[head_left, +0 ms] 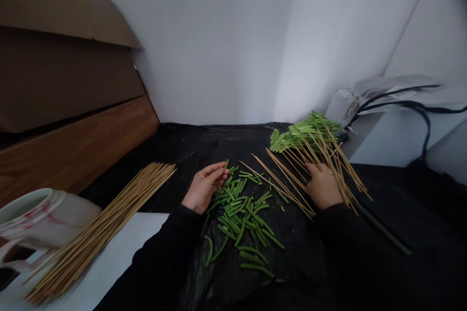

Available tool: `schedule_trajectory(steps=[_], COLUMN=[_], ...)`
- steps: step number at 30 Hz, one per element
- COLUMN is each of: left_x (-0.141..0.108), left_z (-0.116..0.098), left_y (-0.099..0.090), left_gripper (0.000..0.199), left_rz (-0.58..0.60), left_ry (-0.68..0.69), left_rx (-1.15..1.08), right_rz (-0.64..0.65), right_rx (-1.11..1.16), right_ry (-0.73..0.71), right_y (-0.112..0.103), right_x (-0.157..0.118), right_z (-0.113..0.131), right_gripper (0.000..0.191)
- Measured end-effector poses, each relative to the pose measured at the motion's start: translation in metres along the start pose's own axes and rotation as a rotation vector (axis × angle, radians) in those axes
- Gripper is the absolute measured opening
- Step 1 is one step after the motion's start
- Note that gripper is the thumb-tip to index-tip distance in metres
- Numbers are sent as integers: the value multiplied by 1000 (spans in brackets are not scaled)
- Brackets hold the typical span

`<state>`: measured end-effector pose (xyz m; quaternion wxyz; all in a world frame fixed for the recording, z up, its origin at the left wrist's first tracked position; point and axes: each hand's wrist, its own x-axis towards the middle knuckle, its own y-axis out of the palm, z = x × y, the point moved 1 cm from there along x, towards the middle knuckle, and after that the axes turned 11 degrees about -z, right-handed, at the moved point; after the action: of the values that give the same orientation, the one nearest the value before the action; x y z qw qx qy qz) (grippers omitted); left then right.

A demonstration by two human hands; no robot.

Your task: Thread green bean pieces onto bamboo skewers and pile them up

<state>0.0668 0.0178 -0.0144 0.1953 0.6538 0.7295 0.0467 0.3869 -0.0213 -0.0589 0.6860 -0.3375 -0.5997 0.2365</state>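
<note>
Between the thumb and fingertips of my left hand (206, 185) is a short piece of green bean (227, 163), held just above the loose cut green beans (239, 214) heaped on the black plastic sheet (306, 257). My right hand (324, 185) reaches into a spread of loose bamboo skewers (282, 185), fingers curled down and closed around a skewer; its fingertips are partly hidden. Behind that hand lies a pile of green beans (310, 129) in neat rows, with some skewers next to them.
On the left, a thick bundle of bamboo skewers (120, 209) leans across a white sheet (142, 226) beside a white mug (51, 218). A cardboard box (65, 63) stands behind. At the right are a white box (386, 136) and black cords (404, 104). A white wall (226, 48) closes off the back.
</note>
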Motion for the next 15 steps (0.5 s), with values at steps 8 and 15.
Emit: schedule_trajectory(steps=[8,15], left_x=[-1,1], left_z=[1,2], left_y=[0,-2], left_gripper=[30,30], left_rz=[10,1], left_ry=[-1,0], left_rx=[9,18], right_rz=[-50,71], right_rx=[3,230], right_ry=[-96,-298], right_y=[-18,-27], right_x=[1,-5], right_z=[20,45], right_gripper=[25,25])
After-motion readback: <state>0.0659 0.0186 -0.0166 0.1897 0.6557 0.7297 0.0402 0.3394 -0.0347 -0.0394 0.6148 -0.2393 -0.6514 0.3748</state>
